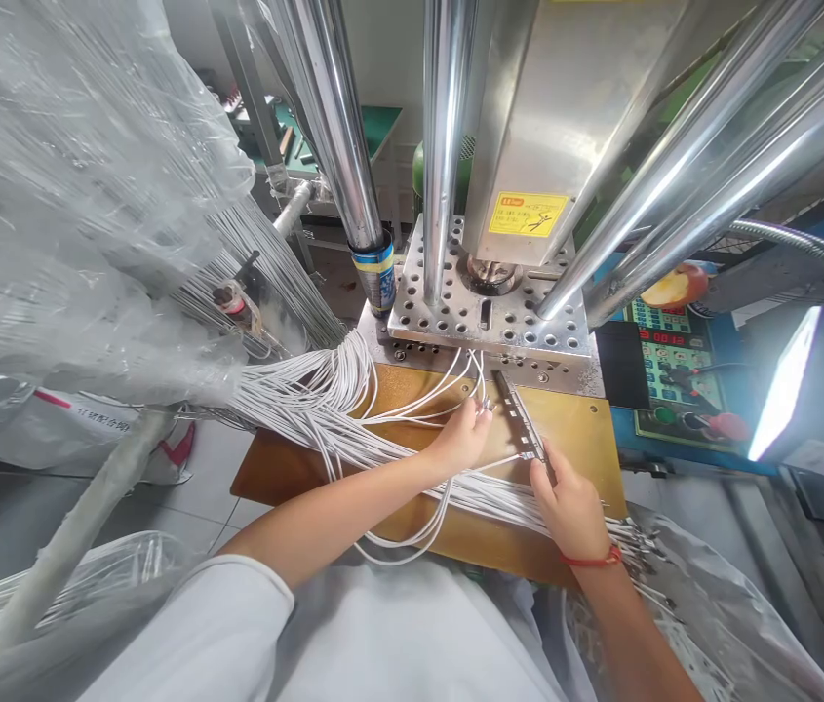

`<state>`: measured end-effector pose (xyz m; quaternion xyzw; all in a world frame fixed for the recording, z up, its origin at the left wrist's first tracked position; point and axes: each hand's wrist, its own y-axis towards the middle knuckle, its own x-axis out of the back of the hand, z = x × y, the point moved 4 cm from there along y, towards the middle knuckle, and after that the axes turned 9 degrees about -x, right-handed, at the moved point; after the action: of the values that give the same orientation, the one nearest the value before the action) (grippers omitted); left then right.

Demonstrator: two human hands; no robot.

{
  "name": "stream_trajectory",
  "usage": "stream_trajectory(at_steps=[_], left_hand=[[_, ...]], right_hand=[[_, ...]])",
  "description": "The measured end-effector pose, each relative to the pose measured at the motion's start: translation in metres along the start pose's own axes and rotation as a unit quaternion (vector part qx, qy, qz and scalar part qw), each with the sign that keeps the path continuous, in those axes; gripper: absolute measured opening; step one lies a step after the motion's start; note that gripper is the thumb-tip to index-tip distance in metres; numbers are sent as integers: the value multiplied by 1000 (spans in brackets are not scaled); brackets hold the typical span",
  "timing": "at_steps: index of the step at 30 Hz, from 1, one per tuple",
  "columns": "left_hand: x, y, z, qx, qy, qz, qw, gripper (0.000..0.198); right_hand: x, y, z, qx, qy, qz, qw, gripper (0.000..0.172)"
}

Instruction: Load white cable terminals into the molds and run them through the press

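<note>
My left hand (461, 436) is closed in a pinch on the ends of a few white cables, near small metal tips at the fingers. In my right hand (570, 502) is the near end of a dark slotted metal bar (518, 411), which points away toward the machine. One white cable (493, 464) runs to the bar beside my right fingertips. Beneath both hands, a thick bundle of white cables (389, 450) crosses the brown board (572, 429), its metal-tipped ends gathered at the right.
Just beyond the board stands a machine with a perforated metal plate (426, 283) and shiny columns (448, 146). Plastic-wrapped cables (126, 146) hang at the left. To the right are a control panel (675, 361), a bitten apple (677, 285) and a bright lamp (784, 385).
</note>
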<state>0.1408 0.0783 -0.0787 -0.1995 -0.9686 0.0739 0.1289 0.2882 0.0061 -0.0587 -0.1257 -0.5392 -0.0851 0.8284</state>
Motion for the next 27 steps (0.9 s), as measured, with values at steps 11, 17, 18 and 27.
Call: stream_trajectory(at_steps=[11,17,18,27], left_hand=[[-22,5,9,15,39,96,995,22],[-24,5,20,40,6,62,997,23],[-25,5,21,38,19,56,998,23],[-27,-2,11,41,19,45,998,21]], right_hand=[[0,-2,1,-15,-28,0,1000,40],[-4,-3,2,-18,-53,-24,998,39],[-5,-3,1,-17,-57,-27,998,39],[-12,-9,1,51,-127,-105,985,40]])
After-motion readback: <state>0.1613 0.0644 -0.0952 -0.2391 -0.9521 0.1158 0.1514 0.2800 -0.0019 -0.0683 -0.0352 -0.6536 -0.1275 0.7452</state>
